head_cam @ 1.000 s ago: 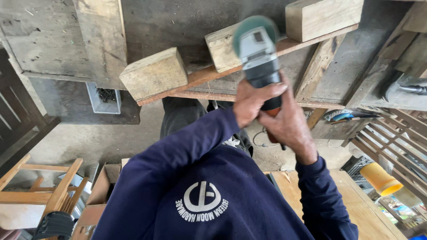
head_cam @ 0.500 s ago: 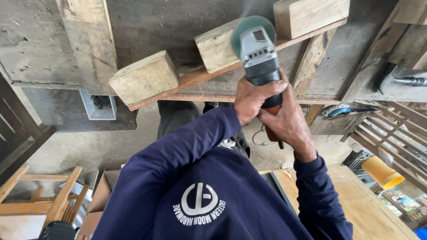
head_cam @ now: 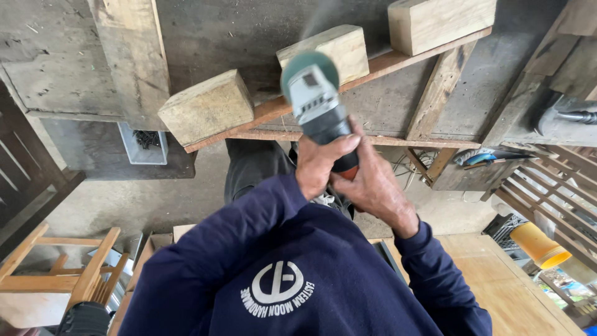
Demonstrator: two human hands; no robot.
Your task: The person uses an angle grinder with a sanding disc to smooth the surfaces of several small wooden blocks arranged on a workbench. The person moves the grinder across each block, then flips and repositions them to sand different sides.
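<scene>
Grinding under way: left hand (head_cam: 320, 163) and right hand (head_cam: 372, 186) both clenched round angle grinder (head_cam: 315, 102), disc beside middle wooden block (head_cam: 329, 48); next pass likely demands steady, level pressure.

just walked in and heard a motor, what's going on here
A person in a dark blue sweatshirt holds an angle grinder in both hands, left hand and right hand wrapped round its body. The green disc sits at the long reddish plank that carries three wood blocks, between the nearest block and the middle block. Faint dust drifts off it.
</scene>
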